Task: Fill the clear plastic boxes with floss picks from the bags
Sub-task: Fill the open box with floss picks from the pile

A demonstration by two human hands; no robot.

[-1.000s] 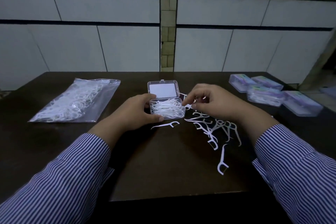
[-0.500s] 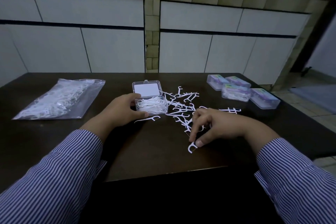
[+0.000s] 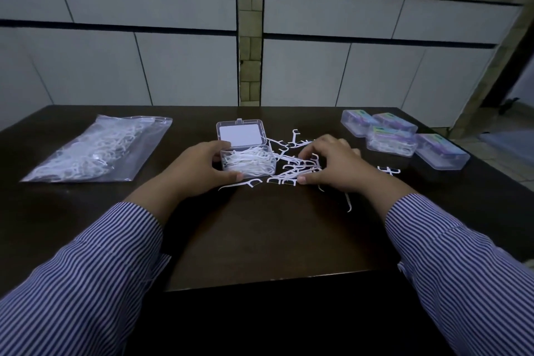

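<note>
An open clear plastic box (image 3: 261, 166) with its lid (image 3: 241, 133) tipped back sits mid-table, holding a heap of white floss picks. My left hand (image 3: 202, 166) grips the box's left side, thumb at its front corner. Loose floss picks (image 3: 286, 179) lie scattered just right of the box. My right hand (image 3: 332, 165) lies over that scatter with curled fingers and pinches a few picks between thumb and fingertips. A clear zip bag of floss picks (image 3: 95, 150) lies flat at the left.
Several closed, filled clear boxes (image 3: 390, 139) with purple labels cluster at the table's right rear. One stray pick (image 3: 241, 183) lies in front of the open box, another (image 3: 348, 202) nearer me. The dark table (image 3: 260, 240) ends close to my sleeves; white cabinets stand behind.
My right hand went from the box down to a pick near the table's front, then back up into the scatter beside the box. My left hand stayed on the box.
</note>
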